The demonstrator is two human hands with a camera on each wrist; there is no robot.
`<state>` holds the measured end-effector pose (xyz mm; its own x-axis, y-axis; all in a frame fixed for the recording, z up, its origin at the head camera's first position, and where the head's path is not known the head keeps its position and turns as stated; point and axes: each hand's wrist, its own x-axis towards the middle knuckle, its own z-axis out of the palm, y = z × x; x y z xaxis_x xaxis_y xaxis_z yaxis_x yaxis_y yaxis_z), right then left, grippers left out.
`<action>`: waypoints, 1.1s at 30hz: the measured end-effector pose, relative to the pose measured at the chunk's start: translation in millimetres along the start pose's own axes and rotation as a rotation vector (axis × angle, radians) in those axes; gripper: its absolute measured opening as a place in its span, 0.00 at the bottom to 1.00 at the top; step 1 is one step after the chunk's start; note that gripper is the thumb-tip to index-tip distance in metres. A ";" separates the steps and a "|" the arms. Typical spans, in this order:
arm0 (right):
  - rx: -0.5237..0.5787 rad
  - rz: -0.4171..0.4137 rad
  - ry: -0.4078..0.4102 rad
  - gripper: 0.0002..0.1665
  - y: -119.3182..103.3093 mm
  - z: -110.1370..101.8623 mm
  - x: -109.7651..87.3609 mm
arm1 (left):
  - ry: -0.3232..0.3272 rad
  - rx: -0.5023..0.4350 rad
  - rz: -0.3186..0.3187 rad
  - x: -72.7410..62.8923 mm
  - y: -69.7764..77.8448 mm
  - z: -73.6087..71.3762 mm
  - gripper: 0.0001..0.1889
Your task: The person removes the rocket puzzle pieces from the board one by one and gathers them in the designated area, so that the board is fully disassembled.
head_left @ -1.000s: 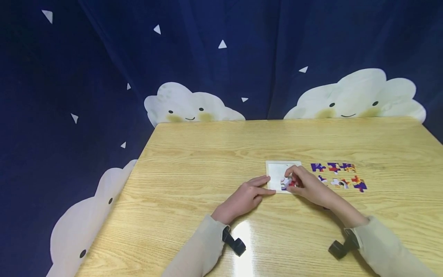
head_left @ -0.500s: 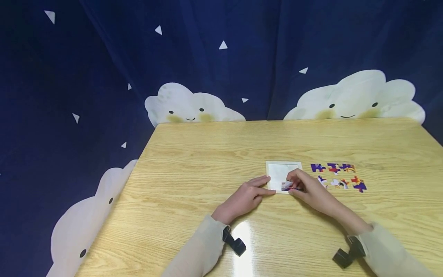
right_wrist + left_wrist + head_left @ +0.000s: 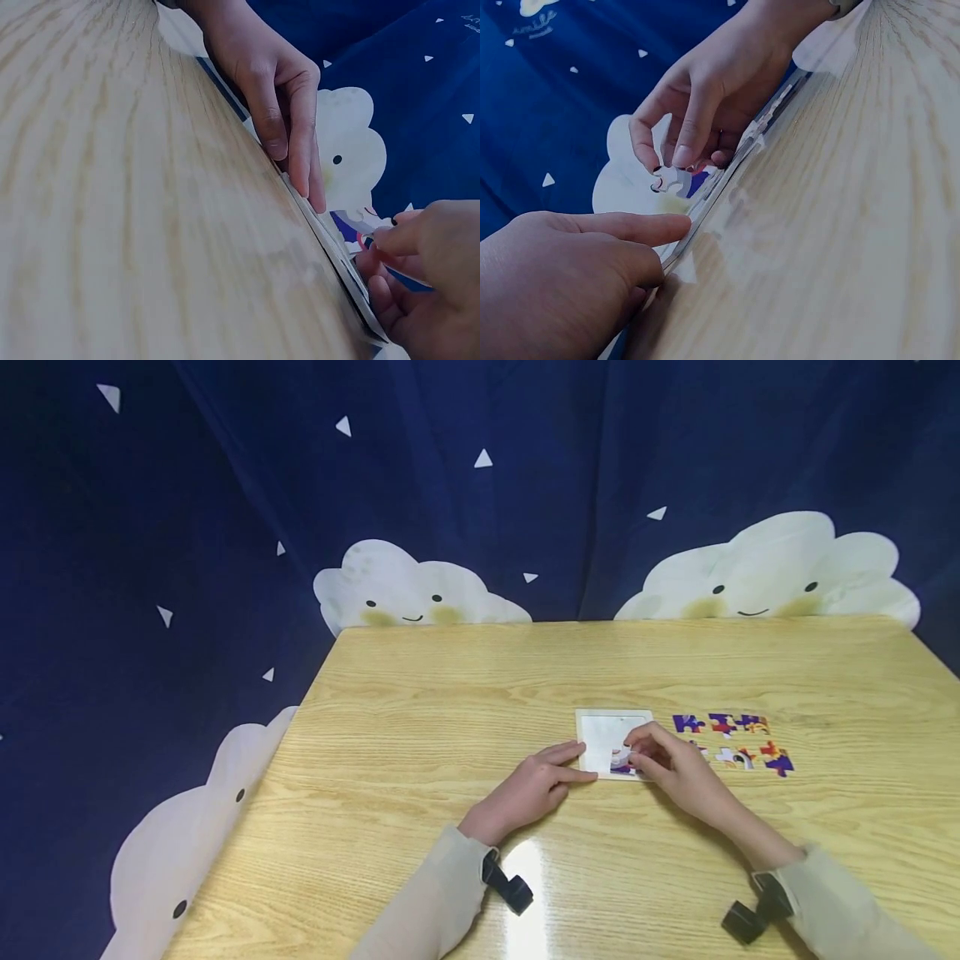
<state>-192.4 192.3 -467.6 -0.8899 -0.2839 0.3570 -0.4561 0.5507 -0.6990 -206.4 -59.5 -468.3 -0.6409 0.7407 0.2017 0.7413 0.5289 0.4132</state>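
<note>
My right hand (image 3: pixel 684 778) pinches a white-and-purple jigsaw puzzle piece (image 3: pixel 676 181) between thumb and fingertips, tilted up over the white puzzle tray (image 3: pixel 600 733). Part of that piece also shows at the fingertips in the right wrist view. Straight fingers of my left hand (image 3: pixel 525 789) rest on the tray's left edge and front left corner. The fingers of the right hand cover the tray's right part, so what lies under them is hidden.
Several loose jigsaw pieces (image 3: pixel 778 758) lie in two rough rows on the wooden table (image 3: pixel 420 718), right of the tray. The right hand partly covers the nearest ones. A dark blue curtain (image 3: pixel 420 485) with clouds hangs behind the table.
My right hand has shifted slightly right with the piece, and its fingertips have changed their hold on it. The left hand and the tray have stayed in place.
</note>
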 end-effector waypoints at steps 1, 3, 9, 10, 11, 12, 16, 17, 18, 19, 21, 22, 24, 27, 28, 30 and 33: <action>0.009 0.003 0.003 0.13 0.0 -0.6 0.0 | 0.001 0.001 0.000 0.0 0.3 -0.3 0.23; 0.025 0.004 0.009 0.14 -0.2 -1.7 0.0 | -0.001 -0.002 0.000 0.0 0.5 -0.6 0.23; 0.065 -0.004 0.032 0.14 -1.9 -3.6 -1.2 | -0.005 -0.004 -0.004 -0.4 0.7 -1.3 0.23; 0.074 -0.003 0.033 0.14 -1.9 -3.7 -1.6 | -0.004 -0.003 -0.004 -0.4 0.7 -1.3 0.23; 0.078 -0.002 0.035 0.14 -1.7 -3.9 -1.9 | -0.004 -0.004 -0.004 -0.4 0.8 -1.4 0.23; 0.081 0.000 0.037 0.14 -1.3 -4.0 -2.3 | -0.004 -0.004 -0.005 -0.4 0.8 -1.4 0.23; 0.074 0.023 0.050 0.12 2.1 -4.8 -5.4 | -0.006 -0.006 -0.004 -0.1 0.5 -0.9 0.23; 0.069 0.024 0.056 0.12 3.1 -5.4 -6.4 | -0.007 -0.007 -0.004 0.0 0.4 -0.9 0.23; 0.065 0.028 0.062 0.12 4.0 -6.2 -7.5 | -0.007 -0.006 -0.004 -0.1 0.4 -1.1 0.22; 0.060 0.032 0.067 0.11 4.8 -7.3 -9.0 | -0.007 -0.007 -0.005 0.0 0.5 -1.0 0.22; 0.056 0.038 0.074 0.11 5.4 -10.0 -11.8 | -0.008 -0.011 -0.008 -0.1 0.7 -0.9 0.22; 0.056 0.041 0.076 0.11 5.3 -11.6 -13.2 | -0.007 -0.012 -0.007 -0.1 0.8 -1.3 0.22; 0.057 0.049 0.075 0.11 4.2 -15.0 -15.9 | -0.004 -0.012 -0.005 0.0 0.9 -1.7 0.22; 0.058 0.060 0.073 0.11 3.5 -18.8 -20.2 | -0.004 -0.016 -0.004 0.1 0.9 -1.6 0.22; 0.056 0.062 0.074 0.12 3.7 -19.8 -21.6 | -0.004 -0.018 -0.004 0.0 0.9 -1.5 0.22; 0.051 0.067 0.079 0.12 4.6 -21.5 -24.4 | -0.006 -0.017 -0.007 -0.1 1.0 -1.1 0.22; 0.044 0.080 0.089 0.12 5.9 -24.4 -28.3 | -0.009 -0.013 -0.011 -0.3 0.8 -0.5 0.22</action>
<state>-169.9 222.7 -466.7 -0.9210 -0.1686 0.3513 -0.3850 0.5329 -0.7535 -205.7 -59.6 -467.5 -0.6473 0.7386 0.1886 0.7314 0.5320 0.4267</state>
